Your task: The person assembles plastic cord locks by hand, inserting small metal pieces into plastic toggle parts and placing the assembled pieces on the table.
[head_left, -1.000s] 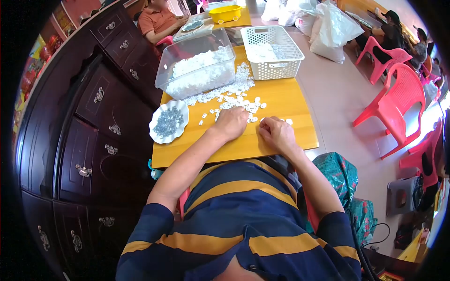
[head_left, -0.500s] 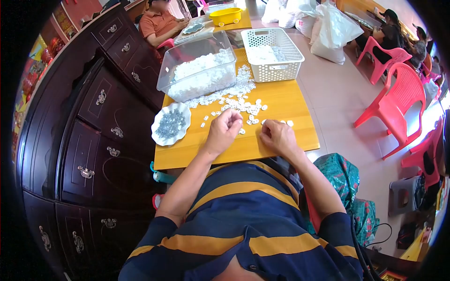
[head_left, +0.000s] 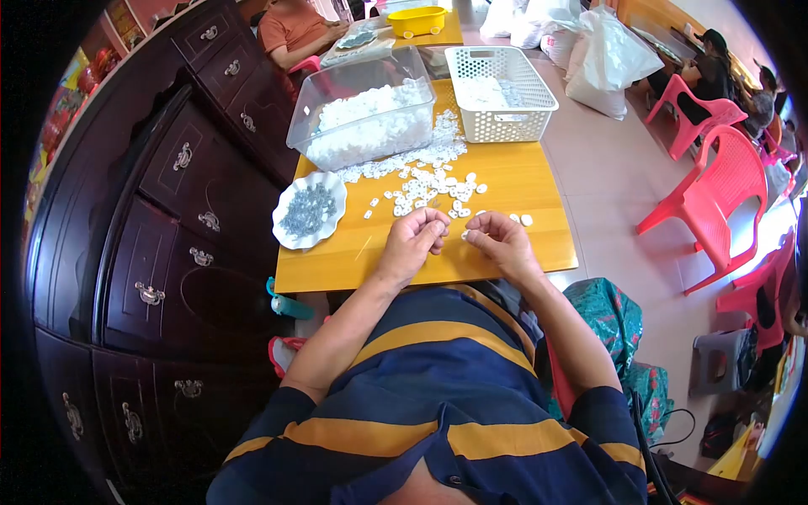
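My left hand is closed in a pinch over the front of the wooden table; what its fingertips hold, if anything, is too small to make out. Beside it, my right hand pinches a small white plastic piece between thumb and forefinger. The fingertips of both hands face each other, a short gap apart. Just beyond them lie loose white plastic pieces in a scattered pile. To the left is a scalloped white dish filled with small clear-grey parts.
A clear plastic bin of white pieces and a white perforated basket stand at the table's far side. A dark cabinet borders the left. Red chairs and a green bag are right. Another person sits beyond.
My right hand has lifted from its curled pose near the tabletop, and a white piece now shows in its pinch. My left hand has turned slightly toward it. The view has shifted a little.
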{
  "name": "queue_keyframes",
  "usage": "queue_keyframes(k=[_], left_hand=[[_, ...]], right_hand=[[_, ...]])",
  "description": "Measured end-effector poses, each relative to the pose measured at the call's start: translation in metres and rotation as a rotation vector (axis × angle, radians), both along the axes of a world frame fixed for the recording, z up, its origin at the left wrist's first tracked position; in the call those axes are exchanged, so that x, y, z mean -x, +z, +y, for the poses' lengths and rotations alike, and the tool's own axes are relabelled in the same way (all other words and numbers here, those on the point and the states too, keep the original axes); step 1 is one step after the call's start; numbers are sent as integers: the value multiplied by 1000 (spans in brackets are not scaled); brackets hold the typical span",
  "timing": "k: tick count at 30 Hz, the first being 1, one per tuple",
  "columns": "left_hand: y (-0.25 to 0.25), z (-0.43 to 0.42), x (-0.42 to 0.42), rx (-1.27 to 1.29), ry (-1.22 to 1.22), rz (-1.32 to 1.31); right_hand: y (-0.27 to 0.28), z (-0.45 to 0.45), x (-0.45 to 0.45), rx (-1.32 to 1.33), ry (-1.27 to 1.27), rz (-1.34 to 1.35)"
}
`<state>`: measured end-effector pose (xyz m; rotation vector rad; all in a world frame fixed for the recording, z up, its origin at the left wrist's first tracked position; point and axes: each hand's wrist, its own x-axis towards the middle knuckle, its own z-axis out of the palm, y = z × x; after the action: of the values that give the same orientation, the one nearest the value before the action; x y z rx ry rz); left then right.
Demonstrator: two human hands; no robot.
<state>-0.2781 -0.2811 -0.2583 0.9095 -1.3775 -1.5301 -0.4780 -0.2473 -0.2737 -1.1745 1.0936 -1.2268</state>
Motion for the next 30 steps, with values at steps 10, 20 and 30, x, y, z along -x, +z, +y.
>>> queue_keyframes(k=[10,20,30], left_hand=[[-1,1,6,99,71,38],[-3,2,14,203,101,-31],[-3,6,13,387,165,-201]], right_hand=[[9,7,-12,-56,88,-169],[8,7,-14,-36,29,-124],[5,6,-14,3,6,-85]])
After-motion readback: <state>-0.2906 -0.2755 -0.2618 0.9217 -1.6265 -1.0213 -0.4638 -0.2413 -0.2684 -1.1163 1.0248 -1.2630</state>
